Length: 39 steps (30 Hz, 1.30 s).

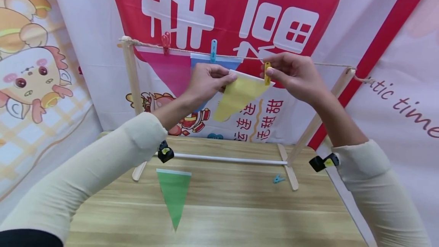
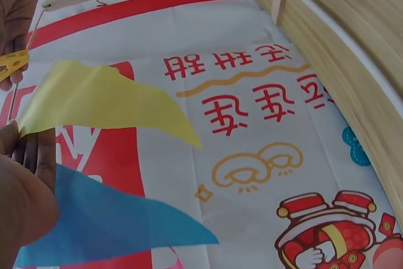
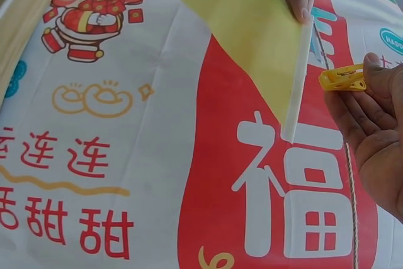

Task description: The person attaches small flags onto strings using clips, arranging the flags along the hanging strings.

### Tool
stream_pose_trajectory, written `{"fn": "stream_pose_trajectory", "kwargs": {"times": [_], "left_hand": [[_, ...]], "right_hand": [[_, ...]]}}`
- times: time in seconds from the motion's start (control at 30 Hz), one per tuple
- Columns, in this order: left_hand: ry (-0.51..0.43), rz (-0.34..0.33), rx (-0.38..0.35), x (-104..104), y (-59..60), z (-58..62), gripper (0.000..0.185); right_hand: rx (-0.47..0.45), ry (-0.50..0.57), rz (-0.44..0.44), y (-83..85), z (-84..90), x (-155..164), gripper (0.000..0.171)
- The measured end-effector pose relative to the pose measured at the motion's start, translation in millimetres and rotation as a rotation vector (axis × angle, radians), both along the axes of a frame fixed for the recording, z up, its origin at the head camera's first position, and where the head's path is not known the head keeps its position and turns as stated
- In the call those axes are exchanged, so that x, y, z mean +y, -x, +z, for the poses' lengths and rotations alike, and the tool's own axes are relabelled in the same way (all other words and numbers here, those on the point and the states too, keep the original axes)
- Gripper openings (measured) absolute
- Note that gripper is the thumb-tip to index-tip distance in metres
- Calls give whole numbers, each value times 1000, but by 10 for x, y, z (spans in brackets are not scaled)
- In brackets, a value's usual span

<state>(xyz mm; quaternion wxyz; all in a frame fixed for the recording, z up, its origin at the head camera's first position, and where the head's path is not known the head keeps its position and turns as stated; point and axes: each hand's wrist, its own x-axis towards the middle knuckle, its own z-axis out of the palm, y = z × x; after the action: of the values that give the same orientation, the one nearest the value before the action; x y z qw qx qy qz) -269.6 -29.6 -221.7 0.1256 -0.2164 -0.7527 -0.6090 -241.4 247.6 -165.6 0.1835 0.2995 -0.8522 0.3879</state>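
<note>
My left hand (image 1: 205,83) pinches a yellow pennant (image 1: 241,90) by the upper corner of its white-edged top, just below a string (image 1: 322,64). Between the thumb and fingers of my right hand (image 1: 300,77) is a yellow clothespin (image 1: 267,73). In the right wrist view the clothespin (image 3: 343,79) is beside the string, apart from the pennant's white edge (image 3: 299,86). A pink pennant (image 1: 173,68) hangs at the left under a red clothespin (image 1: 166,43). Next to it a blue pennant (image 1: 199,59), partly hidden by my left hand, hangs under a blue clothespin (image 1: 213,50).
The string spans two wooden posts (image 1: 132,75) joined low by a white rod (image 1: 226,158). On the wooden table (image 1: 240,209) lie a green pennant (image 1: 174,193) and a small blue clothespin (image 1: 278,178) near the right foot. A printed cloth (image 1: 113,98) hangs behind.
</note>
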Motion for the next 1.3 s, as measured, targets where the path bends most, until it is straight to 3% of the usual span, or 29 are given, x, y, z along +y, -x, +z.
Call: {"fn": "stream_pose_trajectory", "kwargs": {"times": [0.63, 0.9, 1.3], "left_hand": [[-196, 26, -95, 241, 5, 13, 28], [-267, 22, -160, 343, 25, 10, 32], [-366, 25, -228, 463, 44, 9, 33]], "right_hand": [[-8, 91, -81, 88, 190, -75, 38], [19, 175, -44, 178, 277, -116, 35], [-67, 216, -112, 286, 321, -151, 37]]}}
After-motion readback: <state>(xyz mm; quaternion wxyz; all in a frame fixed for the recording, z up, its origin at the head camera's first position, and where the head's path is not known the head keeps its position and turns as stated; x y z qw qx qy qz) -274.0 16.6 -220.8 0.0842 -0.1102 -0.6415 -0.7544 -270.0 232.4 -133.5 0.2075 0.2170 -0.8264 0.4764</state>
